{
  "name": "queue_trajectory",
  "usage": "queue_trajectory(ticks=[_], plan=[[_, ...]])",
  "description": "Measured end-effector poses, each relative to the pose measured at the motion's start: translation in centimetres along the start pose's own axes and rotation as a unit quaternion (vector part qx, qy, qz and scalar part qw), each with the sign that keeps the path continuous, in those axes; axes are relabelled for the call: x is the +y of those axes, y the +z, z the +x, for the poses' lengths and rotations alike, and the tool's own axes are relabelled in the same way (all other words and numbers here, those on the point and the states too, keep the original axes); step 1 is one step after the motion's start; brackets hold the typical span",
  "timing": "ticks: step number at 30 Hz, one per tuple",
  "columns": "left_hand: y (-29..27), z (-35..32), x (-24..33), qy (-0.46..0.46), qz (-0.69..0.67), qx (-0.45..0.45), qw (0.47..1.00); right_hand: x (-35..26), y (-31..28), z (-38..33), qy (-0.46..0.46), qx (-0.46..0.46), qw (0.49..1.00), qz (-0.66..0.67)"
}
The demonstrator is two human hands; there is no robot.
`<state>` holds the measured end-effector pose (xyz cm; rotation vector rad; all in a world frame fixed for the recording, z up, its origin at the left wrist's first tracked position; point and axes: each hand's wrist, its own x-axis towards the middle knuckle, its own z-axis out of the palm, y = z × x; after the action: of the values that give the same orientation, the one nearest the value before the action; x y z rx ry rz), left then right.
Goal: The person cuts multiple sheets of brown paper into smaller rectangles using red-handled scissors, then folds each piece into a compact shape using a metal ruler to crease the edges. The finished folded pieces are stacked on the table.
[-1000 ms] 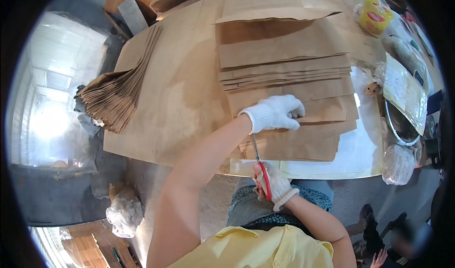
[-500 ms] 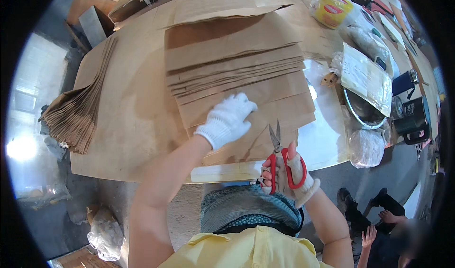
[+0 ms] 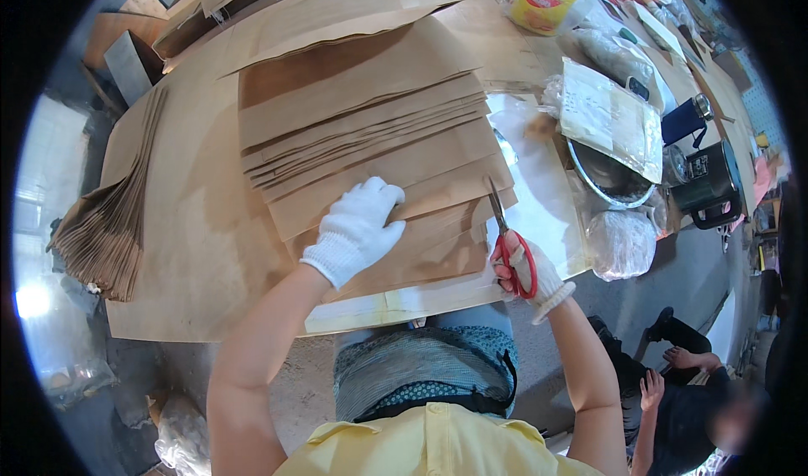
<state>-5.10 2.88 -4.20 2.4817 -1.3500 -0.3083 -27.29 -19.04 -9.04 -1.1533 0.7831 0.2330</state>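
Overlapping brown paper sheets (image 3: 353, 169), possibly flattened bags, lie in stepped layers on the table in front of me. My left hand (image 3: 358, 223), in a white knit glove, rests on the nearer layers with its thumb apart from the fingers; it grips nothing that I can see. Red-handled scissors (image 3: 530, 265) are in my right hand (image 3: 545, 281), whose glove leaves fingertips bare. The blades point away from me, nearly closed, over the right edge of the paper. Whether they touch the paper, I cannot tell.
A fanned brown paper stack (image 3: 105, 232) lies at the table's left edge. To the right are a metal basin (image 3: 610, 186) under a plastic-wrapped packet (image 3: 619, 118), a clear plastic bundle (image 3: 621, 244), a dark mug (image 3: 711, 186) and a blue flask (image 3: 683, 121). A person (image 3: 673, 409) sits at lower right.
The scissors' blades have come together, and my right hand has lifted them forward to the paper's right edge. My left hand stays on the paper. The whole view has shifted slightly.
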Motion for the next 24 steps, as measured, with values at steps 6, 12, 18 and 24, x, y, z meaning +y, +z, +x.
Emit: queue_trajectory(ticks=[6,12,18,24], plan=[[-1.2,1.2,-2.4,-0.008,-0.129,-0.107,0.986,3.7,6.8,-1.6,0.054,-0.056,0.989,0.127],[-3.1,3.1,-2.3,-0.010,-0.159,-0.209,0.965,6.2,17.2,-2.0,0.004,-0.267,0.960,-0.087],[-1.8,2.4,-3.2,-0.008,-0.141,-0.137,0.981,4.5,20.2,-1.5,0.090,-0.216,0.970,-0.066],[-6.0,5.4,-3.5,-0.039,0.067,0.064,0.995,1.9,14.2,-3.8,0.110,-0.265,0.957,0.041]])
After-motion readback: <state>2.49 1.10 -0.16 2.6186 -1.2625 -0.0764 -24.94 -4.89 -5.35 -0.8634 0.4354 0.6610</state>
